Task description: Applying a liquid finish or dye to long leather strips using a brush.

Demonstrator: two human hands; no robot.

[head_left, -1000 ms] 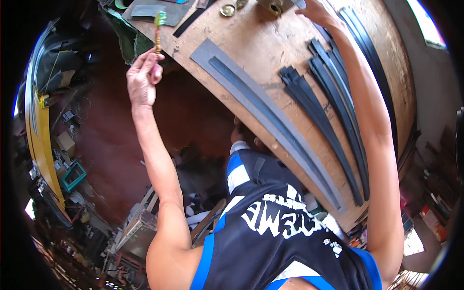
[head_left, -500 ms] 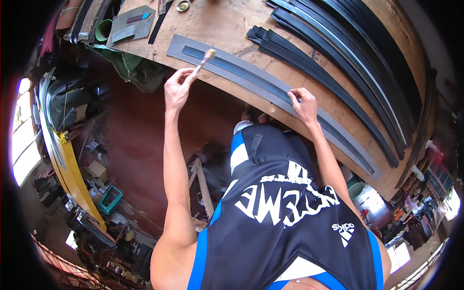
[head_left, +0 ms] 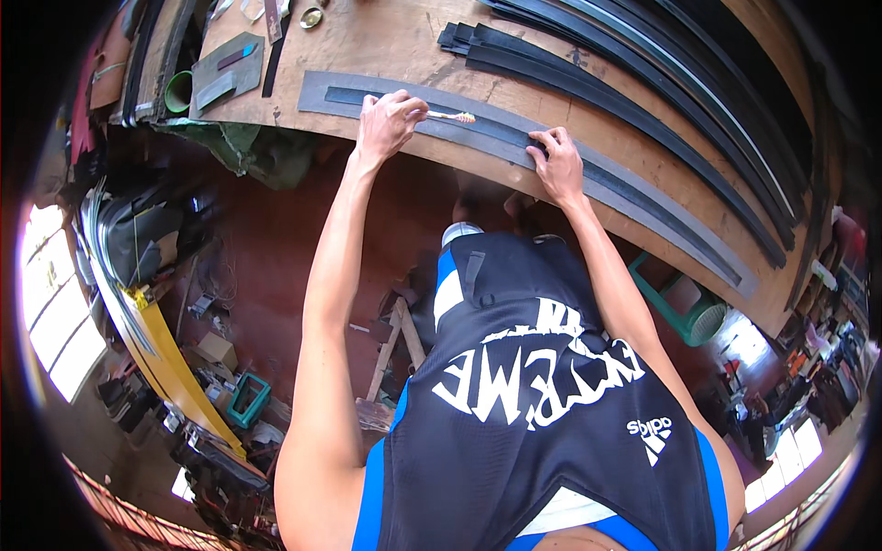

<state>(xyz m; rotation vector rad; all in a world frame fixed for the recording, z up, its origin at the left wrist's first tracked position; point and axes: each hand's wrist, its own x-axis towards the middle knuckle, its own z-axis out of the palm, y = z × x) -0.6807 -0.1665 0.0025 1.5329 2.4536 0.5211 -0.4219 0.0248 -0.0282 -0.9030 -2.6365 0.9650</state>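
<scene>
Grey rubber strip lies curved along the bench at the top, pinned flat by the spread-fingered right hand so it stays put while the left hand pinches a small brush over it.

A long wooden counter is being lit by warm daylight from above. Beneath it, a reddish-brown floor is being crowded by clutter: a wooden trestle, a cardboard box, a small teal crate and a yellow beam lying aslant. Bright light is being let in through windows at the left edge, and a green basket is being kept under the counter's right end.
</scene>
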